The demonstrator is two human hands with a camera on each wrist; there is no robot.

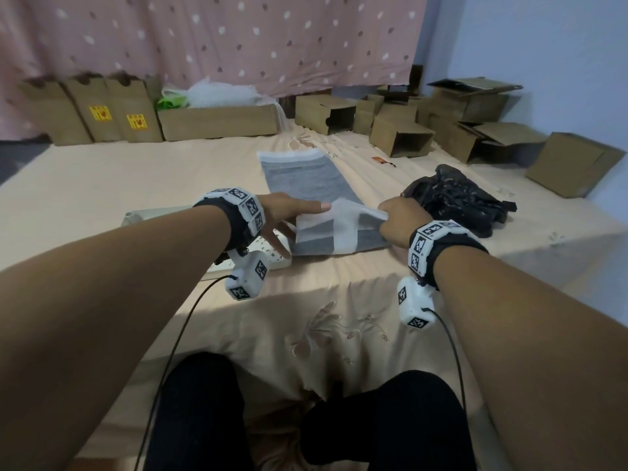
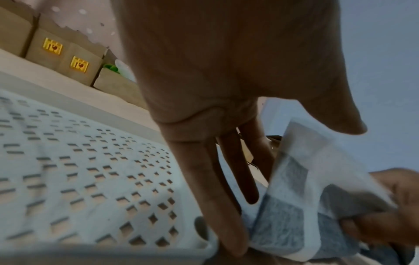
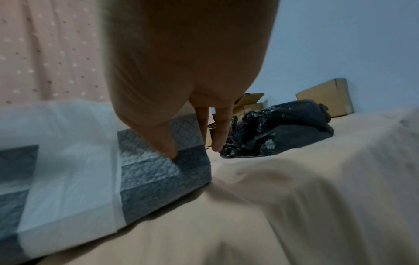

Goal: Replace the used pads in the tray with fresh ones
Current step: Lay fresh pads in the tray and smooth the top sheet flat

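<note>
Right hand [image 1: 396, 217] pinching the folded pad [image 1: 334, 229] on the bed sheet [image 1: 339, 317], just beside the white tray [image 2: 95, 179]. Left hand [image 1: 289, 212] flat, fingers straight, touching the pad.

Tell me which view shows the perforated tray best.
The left wrist view: the tray fills its left half, its grid holes plain. The head view shows only slivers of it behind the left arm; the right wrist view shows none of it.

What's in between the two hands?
The folded grey and white pad lies between them: the left hand rests straight fingers on it, and the right hand pinches its edge. The head view shows this best.
</note>
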